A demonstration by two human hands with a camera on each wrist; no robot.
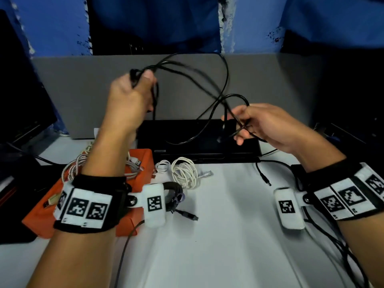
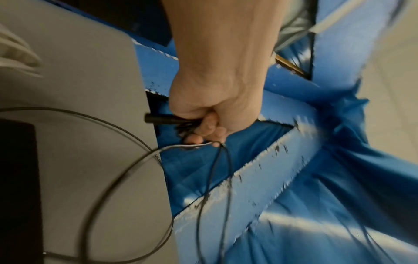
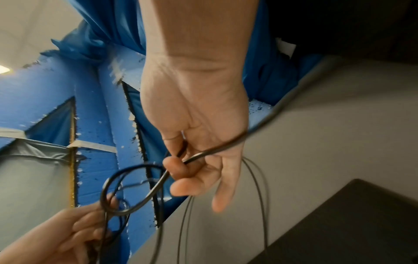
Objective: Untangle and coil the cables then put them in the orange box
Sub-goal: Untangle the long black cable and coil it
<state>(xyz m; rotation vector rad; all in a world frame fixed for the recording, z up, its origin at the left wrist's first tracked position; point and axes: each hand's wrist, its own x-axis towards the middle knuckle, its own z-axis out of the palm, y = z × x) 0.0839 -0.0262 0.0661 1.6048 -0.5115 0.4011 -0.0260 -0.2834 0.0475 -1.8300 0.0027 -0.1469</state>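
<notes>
1. At frame centre, above the worktop (image 1: 228,235): black cable (image 1: 209,88) strung between left hand (image 1: 129,96) and right hand (image 1: 268,123), fingers curled round it.
2. Feed loops evenly leftward; orange box (image 1: 145,161) waits lower left.

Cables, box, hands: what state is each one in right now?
Black cable: lifted, loose loops between both hands.
Left hand: grips gathered loops.
Right hand: pinches one strand.
Orange box: open, holds coiled cables.
White cable: coiled on table.
Laptop: closed.
</notes>
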